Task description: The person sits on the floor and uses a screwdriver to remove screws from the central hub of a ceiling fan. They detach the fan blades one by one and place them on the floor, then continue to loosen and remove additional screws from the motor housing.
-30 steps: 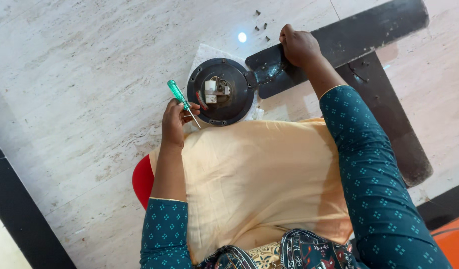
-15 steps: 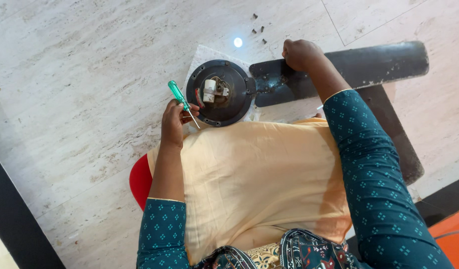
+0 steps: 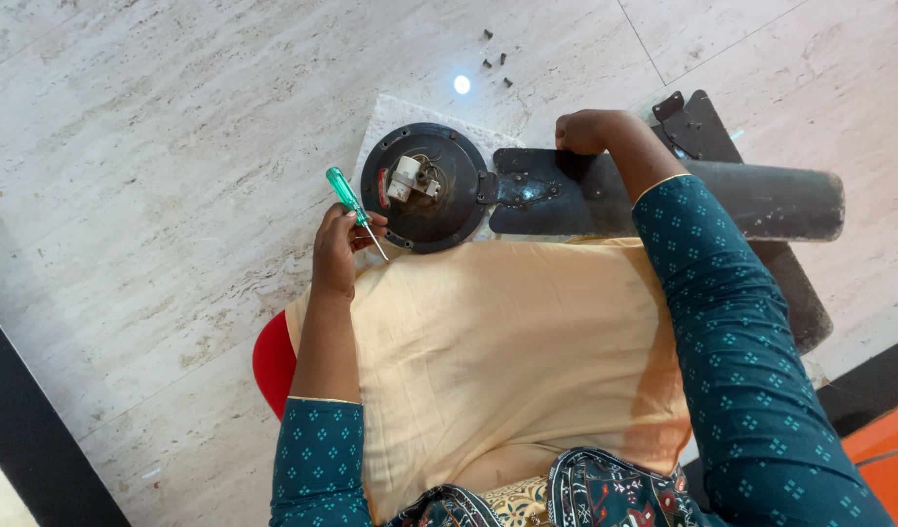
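Left hand: I see my left hand clenched around a screwdriver with a green see-through handle, the handle pointing up and away from me, the metal shaft slanting down toward my lap

Screwdriver tip: it sits just beside the lower left rim of the motor housing; I cannot tell whether it touches

Right hand: my right hand is closed over the far edge of a dark fan blade, close to where the blade meets the housing

Motor housing: a round black fan motor housing lies flat on the floor just in front of my lap, with a small white part and some wiring showing at its centre (small holes ring its rim)

Fan blade: it runs from a bracket on the housing's right side out to my right, roughly level across the view, passing under my forearm

Second blade: another dark blade lies beneath the first, angled toward the lower right, with a metal bracket at its upper end

Padding: a pale textured sheet lies under the housing

Loose bits: a few small dark screws are scattered on the pale marble floor, beyond the housing and well apart from both hands
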